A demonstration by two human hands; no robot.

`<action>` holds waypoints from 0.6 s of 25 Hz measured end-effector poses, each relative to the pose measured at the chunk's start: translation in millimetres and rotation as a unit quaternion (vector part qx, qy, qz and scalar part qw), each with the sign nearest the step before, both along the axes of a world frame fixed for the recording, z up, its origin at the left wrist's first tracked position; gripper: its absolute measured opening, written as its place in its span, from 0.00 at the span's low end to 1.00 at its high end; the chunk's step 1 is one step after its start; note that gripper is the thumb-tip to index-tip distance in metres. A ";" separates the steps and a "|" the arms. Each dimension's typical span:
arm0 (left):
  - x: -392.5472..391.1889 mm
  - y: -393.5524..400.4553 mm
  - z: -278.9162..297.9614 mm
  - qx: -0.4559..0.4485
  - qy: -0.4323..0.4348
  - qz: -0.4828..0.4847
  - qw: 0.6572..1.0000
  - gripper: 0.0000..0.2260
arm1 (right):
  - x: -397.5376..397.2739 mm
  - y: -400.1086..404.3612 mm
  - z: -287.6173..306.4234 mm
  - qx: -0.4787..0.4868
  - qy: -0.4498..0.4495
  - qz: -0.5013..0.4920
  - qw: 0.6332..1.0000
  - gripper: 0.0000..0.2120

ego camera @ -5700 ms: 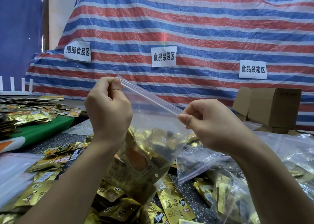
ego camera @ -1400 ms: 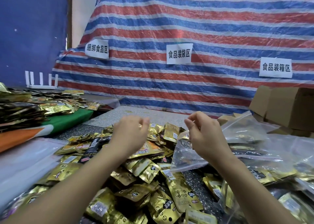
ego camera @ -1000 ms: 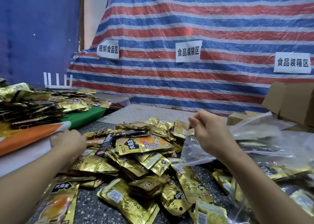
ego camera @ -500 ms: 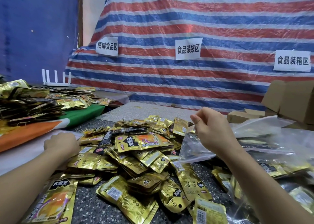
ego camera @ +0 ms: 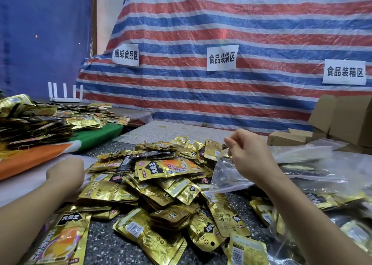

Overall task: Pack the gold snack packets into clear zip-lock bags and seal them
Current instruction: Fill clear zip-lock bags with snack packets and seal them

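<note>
Three paper signs (ego camera: 222, 57) read 捆绑食品区, 食品装袋区, 食品装箱区.

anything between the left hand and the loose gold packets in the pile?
Nothing visible. The left hand sits at the left edge of the pile of gold packets, with packets lying uncovered right beside it. The right hand pinches a clear zip-lock bag over the pile's right side, away from the left hand's path.

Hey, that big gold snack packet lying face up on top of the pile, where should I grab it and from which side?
Probably take the big gold snack packet by its left short edge, coming from the left with the left hand. It lies flat on top of the pile, and that sealed flat edge juts out, giving a pinch grip room.
</note>
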State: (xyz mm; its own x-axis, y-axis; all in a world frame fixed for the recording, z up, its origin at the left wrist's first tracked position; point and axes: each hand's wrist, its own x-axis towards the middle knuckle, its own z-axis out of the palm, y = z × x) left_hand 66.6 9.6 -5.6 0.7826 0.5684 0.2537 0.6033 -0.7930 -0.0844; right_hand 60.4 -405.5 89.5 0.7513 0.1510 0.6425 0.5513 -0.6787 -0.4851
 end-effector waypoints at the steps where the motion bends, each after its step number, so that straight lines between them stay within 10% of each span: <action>1: -0.7 -0.5 1.1 0.011 0.002 -0.003 1.000 0.09 | 0.0 -0.1 -0.3 -0.002 -0.003 0.001 1.000 0.13; 11: 1.9 -28.9 23.9 -0.082 -0.252 -0.072 0.962 0.04 | -5.1 -0.7 3.8 0.037 -0.003 0.017 0.999 0.29; 15: 9.1 -82.8 46.3 -0.125 -0.370 -0.179 0.903 0.09 | -1.9 1.8 2.8 0.033 0.037 0.028 0.998 0.12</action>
